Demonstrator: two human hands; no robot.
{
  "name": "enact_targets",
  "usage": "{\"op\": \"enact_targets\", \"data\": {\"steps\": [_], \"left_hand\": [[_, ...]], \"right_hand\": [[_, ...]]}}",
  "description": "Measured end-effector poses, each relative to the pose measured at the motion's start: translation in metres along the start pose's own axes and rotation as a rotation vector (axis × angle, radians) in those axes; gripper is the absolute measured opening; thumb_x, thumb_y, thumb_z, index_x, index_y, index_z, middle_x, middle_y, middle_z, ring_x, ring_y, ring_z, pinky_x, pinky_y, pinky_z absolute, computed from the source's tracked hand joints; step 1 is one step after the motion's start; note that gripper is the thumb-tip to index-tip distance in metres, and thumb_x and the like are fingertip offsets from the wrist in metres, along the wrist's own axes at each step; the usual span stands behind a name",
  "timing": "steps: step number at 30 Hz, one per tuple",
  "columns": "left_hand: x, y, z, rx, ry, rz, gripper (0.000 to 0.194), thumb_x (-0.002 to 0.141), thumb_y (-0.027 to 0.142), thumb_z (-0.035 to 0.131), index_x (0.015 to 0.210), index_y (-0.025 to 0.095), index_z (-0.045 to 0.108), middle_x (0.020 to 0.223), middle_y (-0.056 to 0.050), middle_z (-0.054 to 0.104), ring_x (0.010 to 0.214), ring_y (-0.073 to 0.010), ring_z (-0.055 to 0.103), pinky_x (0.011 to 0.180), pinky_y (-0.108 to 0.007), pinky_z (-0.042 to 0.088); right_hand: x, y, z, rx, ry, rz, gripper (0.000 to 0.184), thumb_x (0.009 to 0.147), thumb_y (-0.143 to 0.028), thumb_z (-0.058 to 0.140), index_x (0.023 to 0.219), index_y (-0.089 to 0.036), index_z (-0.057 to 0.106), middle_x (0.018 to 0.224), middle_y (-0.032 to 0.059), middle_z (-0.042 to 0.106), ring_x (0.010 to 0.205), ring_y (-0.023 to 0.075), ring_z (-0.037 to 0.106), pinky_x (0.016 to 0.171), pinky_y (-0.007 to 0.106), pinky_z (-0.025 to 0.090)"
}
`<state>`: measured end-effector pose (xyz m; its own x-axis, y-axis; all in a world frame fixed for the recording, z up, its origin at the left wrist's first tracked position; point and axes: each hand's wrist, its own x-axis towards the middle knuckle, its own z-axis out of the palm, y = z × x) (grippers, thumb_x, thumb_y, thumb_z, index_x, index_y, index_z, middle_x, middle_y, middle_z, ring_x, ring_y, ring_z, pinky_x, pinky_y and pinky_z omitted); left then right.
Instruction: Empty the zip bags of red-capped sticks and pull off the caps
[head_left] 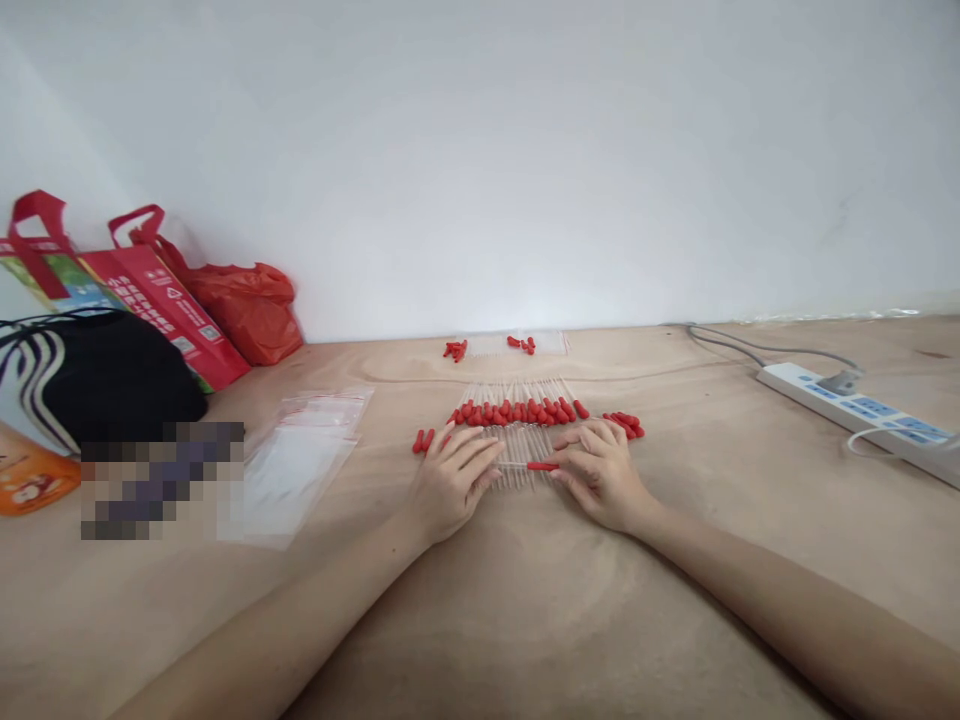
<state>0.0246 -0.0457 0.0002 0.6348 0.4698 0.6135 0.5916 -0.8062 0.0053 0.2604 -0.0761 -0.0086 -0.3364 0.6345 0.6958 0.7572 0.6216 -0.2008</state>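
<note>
My left hand (457, 480) pinches one end of a thin pale stick (514, 464), held level above the table. At the stick's other end is a slim red cap (541, 466), pinched between the fingertips of my right hand (600, 475). Just beyond and partly under my hands lies a row of similar pale sticks (517, 442), with bulb-shaped red tips (517, 412) along the middle. Several loose red pieces (626, 425) rest beside my right hand. A few more red pieces (422, 440) lie left of my left hand, whose fingers partly hide the row.
Clear zip bags (307, 450) lie on the left of the wooden table (510, 630). Red pieces (454, 351) and a flat clear bag (551, 343) are near the wall. Carrier bags (165, 310) and a black drawstring bag (120, 375) stand left. A power strip (862, 410) with cables is right.
</note>
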Motion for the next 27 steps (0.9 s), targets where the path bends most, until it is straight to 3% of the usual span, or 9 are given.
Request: {"op": "enact_targets", "data": {"steps": [7,11,17,27], "left_hand": [[0.004,0.008,0.004,-0.006,0.054,0.105,0.013,0.084,0.020,0.050,0.087,0.020,0.062,0.088,0.001,0.069,0.092,-0.0178,0.059,0.098,-0.045,0.029],[0.005,0.009,0.005,0.000,0.070,0.124,0.013,0.084,0.018,0.049,0.085,0.019,0.062,0.087,0.000,0.069,0.092,-0.0176,0.059,0.097,-0.044,0.033],[0.006,0.009,0.007,-0.027,0.104,0.144,0.010,0.082,0.021,0.053,0.084,0.018,0.062,0.086,0.000,0.069,0.090,-0.0173,0.059,0.095,-0.042,0.036],[0.005,0.012,0.005,-0.029,0.111,0.197,0.010,0.083,0.018,0.052,0.080,0.018,0.061,0.080,0.000,0.070,0.087,-0.0138,0.062,0.100,-0.040,0.032]], "right_hand": [[0.003,-0.011,0.003,0.037,-0.010,-0.019,0.013,0.080,-0.029,0.052,0.085,-0.026,0.064,0.089,0.0013,0.062,0.090,0.0179,0.049,0.084,0.039,0.029],[0.003,-0.013,0.009,0.011,0.049,-0.051,0.017,0.076,-0.036,0.058,0.089,-0.026,0.064,0.081,-0.0005,0.063,0.083,0.0161,0.050,0.089,0.041,0.025],[0.003,-0.013,0.016,-0.041,0.118,-0.127,0.010,0.079,-0.027,0.056,0.084,-0.025,0.064,0.070,-0.0024,0.062,0.073,0.0125,0.050,0.091,0.041,0.024],[0.004,-0.019,0.008,-0.093,0.093,-0.203,0.014,0.080,-0.025,0.051,0.074,-0.023,0.064,0.060,-0.0027,0.056,0.071,0.0125,0.046,0.090,0.042,0.022]]}}
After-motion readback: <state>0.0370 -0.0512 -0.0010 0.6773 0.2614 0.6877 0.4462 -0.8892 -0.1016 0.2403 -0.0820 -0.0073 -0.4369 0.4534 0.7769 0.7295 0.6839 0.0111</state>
